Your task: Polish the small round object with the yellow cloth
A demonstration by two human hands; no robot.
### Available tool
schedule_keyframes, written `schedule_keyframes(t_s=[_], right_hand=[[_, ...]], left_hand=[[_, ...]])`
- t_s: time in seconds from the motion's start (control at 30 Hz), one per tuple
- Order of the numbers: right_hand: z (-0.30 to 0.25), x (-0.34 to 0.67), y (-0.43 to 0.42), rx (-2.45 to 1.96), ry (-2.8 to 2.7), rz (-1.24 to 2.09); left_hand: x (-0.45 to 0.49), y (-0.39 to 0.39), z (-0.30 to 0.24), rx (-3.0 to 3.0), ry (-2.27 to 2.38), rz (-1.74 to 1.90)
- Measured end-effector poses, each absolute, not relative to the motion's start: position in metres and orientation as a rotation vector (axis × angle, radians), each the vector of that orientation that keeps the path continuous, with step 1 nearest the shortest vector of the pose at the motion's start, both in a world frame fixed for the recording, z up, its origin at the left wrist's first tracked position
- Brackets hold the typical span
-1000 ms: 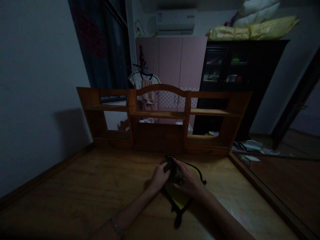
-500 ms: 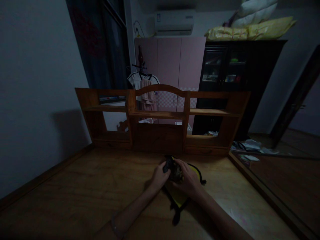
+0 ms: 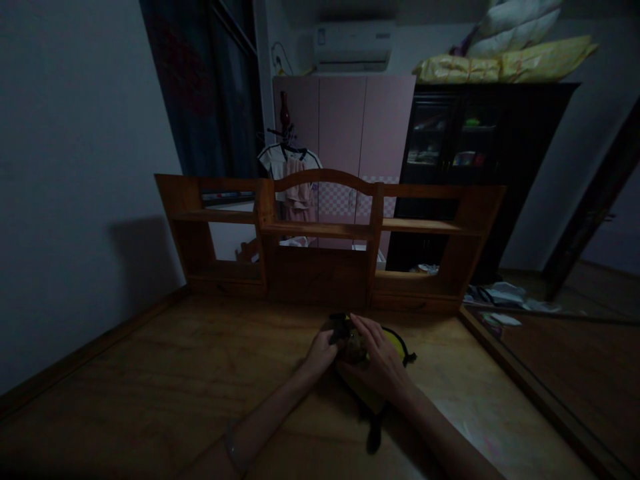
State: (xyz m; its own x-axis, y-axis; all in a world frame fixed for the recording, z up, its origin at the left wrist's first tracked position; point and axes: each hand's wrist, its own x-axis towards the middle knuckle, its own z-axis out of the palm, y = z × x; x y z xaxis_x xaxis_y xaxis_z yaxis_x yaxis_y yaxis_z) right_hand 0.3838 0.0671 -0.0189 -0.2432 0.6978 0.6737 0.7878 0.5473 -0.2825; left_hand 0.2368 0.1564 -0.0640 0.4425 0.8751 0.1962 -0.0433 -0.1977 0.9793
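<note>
A yellow fabric piece with black edging lies on the wooden surface, partly covered by my hands. Dark strap-like ends stick out at its right and near side. Between my hands is a dark, bunched part of it, too dim to make out closely. My left hand is closed, thumb and fingers pinching the left side of this bunch. My right hand curves over its right side, fingers gripping the fabric and hiding much of it.
Behind the surface stands a low wooden shelf unit with open compartments. A wall rises at the left. A raised wooden edge runs along the right side. Farther back are a pink wardrobe and a dark cabinet.
The near strap end of the fabric has swung to the right, and less yellow shows below my hands. Both hands have shifted slightly right, keeping their grip. The view has moved a little.
</note>
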Motion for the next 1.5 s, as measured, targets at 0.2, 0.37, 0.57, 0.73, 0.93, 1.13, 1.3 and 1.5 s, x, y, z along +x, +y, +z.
schedule_keyframes(t_s=[0.2, 0.37, 0.57, 0.73, 0.93, 1.13, 1.3, 1.5], right_hand=[[-0.018, 0.381, 0.067, -1.226, -1.989, -0.017], [-0.022, 0.388, 0.071, -1.245, -1.988, 0.093], [-0.023, 0.395, 0.07, -1.205, -2.037, 0.107], [-0.025, 0.396, 0.07, -1.216, -2.056, 0.086], [-0.027, 0.395, 0.072, -1.237, -2.043, 0.09], [-0.029, 0.393, 0.074, -1.24, -2.001, 0.1], [-0.03, 0.391, 0.076, -1.288, -1.929, 0.015], [-0.025, 0.39, 0.072, -1.308, -1.899, -0.068]], left_hand=[[0.239, 0.153, -0.065, 1.523, 0.778, 1.064], [0.241, 0.153, -0.065, 1.233, 0.788, 1.078], [0.239, 0.151, -0.066, 1.171, 0.85, 1.042], [0.238, 0.148, -0.063, 1.17, 0.823, 1.017], [0.238, 0.147, -0.059, 1.166, 0.842, 0.998], [0.238, 0.147, -0.06, 1.182, 0.846, 0.996], [0.239, 0.148, -0.06, 1.233, 0.823, 1.017], [0.24, 0.147, -0.057, 1.285, 0.792, 1.054]])
